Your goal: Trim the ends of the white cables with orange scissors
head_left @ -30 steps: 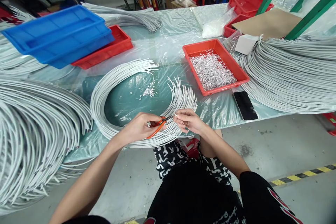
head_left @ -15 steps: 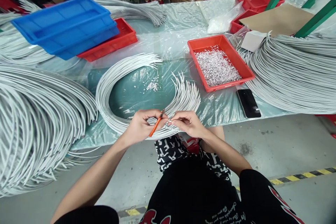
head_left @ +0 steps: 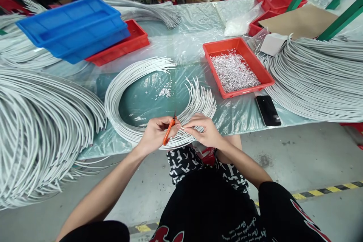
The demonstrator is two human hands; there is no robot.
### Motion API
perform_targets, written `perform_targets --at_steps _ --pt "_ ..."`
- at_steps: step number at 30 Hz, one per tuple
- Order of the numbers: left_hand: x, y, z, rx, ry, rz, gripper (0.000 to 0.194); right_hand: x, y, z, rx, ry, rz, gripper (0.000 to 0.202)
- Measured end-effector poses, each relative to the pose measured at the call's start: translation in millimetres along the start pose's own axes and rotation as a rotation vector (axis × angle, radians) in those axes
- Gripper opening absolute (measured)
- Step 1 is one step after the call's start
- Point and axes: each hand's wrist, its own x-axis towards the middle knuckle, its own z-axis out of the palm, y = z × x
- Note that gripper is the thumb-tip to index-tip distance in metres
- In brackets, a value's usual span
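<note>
My left hand (head_left: pixel 154 134) is closed around a pair of small orange-handled cutters (head_left: pixel 169 131), whose dark tip points away from me. My right hand (head_left: pixel 206 131) pinches the end of a white cable (head_left: pixel 183 127) between thumb and fingers, right beside the left fingertips. Both hands are over the near edge of a curved bundle of white cables (head_left: pixel 112 96), with its loose ends fanning out behind my right hand. Inside the curve lies a small pile of white and silvery bits (head_left: pixel 165 91).
A red tray (head_left: pixel 208 51) holds many small silvery pieces; a phone (head_left: pixel 268 110) lies by the table's front edge. Large cable bundles flank both sides, left (head_left: pixel 42 121) and right (head_left: pixel 320 79). Blue bins (head_left: pixel 73 26) rest on a red tray at the back left.
The cutters have turned more upright in my left hand, their tip now pointing more directly away. My right fingers have shifted slightly at the cable end; both hands stay close together.
</note>
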Motion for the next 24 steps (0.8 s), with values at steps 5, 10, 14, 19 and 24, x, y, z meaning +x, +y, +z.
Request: perform_targets --at_steps 5,10,14,19,24 --pt "-1 2 6.6 0.057 0.081 0.029 0.02 -4 2 7 -0.36 0.09 -0.109 0.017" --pt "3 0 11.1 -0.028 0.135 -0.059 0.023 -10 7 14 -0.659 0.198 -0.231 0.019" --pt "9 0 5.3 -0.031 0.252 -0.034 0.024 -12 10 16 -0.738 0.244 -0.269 0.016" --pt "6 2 4.6 0.108 0.234 0.091 0.021 -11 9 16 -0.68 0.184 -0.146 0.021" --pt "17 -10 -2.6 0.166 0.314 0.117 0.018 -8 14 9 -0.603 0.189 -0.089 0.02"
